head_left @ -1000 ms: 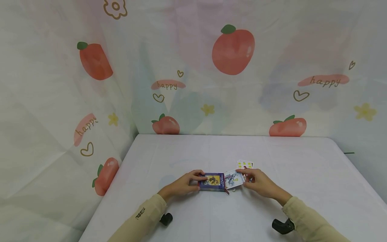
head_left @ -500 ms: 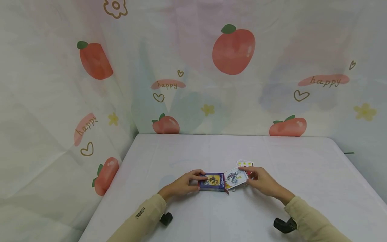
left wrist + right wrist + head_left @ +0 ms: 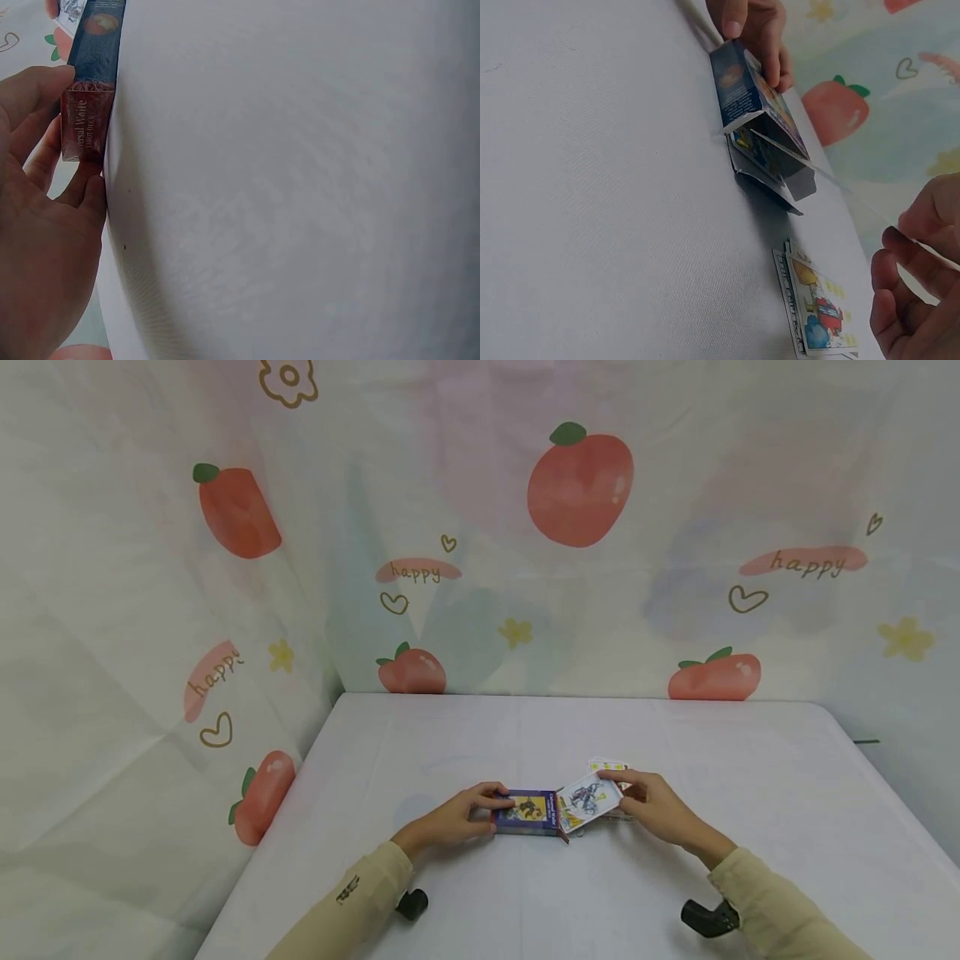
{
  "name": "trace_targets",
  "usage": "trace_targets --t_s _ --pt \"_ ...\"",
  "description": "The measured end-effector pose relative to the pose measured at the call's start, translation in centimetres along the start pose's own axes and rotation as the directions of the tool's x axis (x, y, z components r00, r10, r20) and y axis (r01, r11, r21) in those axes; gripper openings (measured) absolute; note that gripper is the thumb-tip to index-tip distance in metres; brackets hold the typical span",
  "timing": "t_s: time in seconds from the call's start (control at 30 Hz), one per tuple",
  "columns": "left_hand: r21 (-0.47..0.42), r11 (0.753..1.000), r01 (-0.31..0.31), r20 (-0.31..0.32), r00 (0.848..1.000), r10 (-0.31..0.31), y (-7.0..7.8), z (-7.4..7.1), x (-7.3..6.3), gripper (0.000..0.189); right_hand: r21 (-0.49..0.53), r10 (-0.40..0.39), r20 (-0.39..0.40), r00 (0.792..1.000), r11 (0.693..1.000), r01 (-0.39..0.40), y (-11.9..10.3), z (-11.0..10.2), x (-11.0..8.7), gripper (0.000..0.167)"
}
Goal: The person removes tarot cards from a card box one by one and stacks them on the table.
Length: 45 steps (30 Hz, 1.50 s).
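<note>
My left hand (image 3: 457,814) grips the closed end of a dark blue tarot card box (image 3: 527,812), which lies on the table. In the left wrist view the thumb and fingers hold the box's red end (image 3: 88,124). At the box's right end the flaps stand open. My right hand (image 3: 660,806) pinches a tarot card (image 3: 590,800) by its far edge. The right wrist view shows this card (image 3: 840,184) edge-on and tilted, its other end at the box's mouth. Beneath it lie several loose cards (image 3: 821,311), partly covered in the head view.
A white cloth covers the table (image 3: 420,735). Patterned curtains (image 3: 480,527) hang behind it and to the left. Black rounded pieces (image 3: 708,917) sit under both sleeves.
My right hand has drawn the card a little to the right and away from the box, and the card has tilted more. The left hand and box have stayed in place.
</note>
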State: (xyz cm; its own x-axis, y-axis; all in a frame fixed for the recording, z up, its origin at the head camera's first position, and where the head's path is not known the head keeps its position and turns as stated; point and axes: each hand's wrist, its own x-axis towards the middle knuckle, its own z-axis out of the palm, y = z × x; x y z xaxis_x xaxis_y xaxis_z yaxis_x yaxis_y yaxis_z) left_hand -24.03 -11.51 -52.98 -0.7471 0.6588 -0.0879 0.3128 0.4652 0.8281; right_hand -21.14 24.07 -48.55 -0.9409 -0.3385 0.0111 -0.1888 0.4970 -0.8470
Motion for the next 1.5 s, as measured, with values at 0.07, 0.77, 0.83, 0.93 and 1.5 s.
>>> trace_targets --t_s 0.07,0.77,0.83,0.93,1.5 --pt "0.002 1.0 0.002 0.001 1.0 -0.002 0.1 0.0 0.0 0.049 -0.002 -0.008 -0.015 1.0 1.0 0.008 0.2 0.0 0.0 0.044" --pt "0.009 1.0 0.009 -0.002 1.0 -0.009 0.2 0.1 -0.1 0.048 -0.047 -0.074 -0.054 0.996 0.996 0.072 0.6 -0.6 0.0 0.045" --pt "0.008 1.0 0.012 -0.003 1.0 -0.012 0.2 0.1 -0.1 0.048 -0.022 -0.062 -0.047 0.997 0.998 0.061 0.4 -0.7 0.0 0.046" --pt "0.002 1.0 0.009 -0.003 1.0 -0.009 0.1 0.1 -0.1 0.048 0.027 -0.04 -0.037 0.999 0.999 0.041 0.2 -0.9 0.0 0.047" --pt "-0.01 1.0 0.006 -0.004 1.0 -0.006 -0.1 0.1 0.1 0.048 -0.01 -0.01 -0.106 0.994 1.0 0.009 0.0 -1.4 0.0 0.057"
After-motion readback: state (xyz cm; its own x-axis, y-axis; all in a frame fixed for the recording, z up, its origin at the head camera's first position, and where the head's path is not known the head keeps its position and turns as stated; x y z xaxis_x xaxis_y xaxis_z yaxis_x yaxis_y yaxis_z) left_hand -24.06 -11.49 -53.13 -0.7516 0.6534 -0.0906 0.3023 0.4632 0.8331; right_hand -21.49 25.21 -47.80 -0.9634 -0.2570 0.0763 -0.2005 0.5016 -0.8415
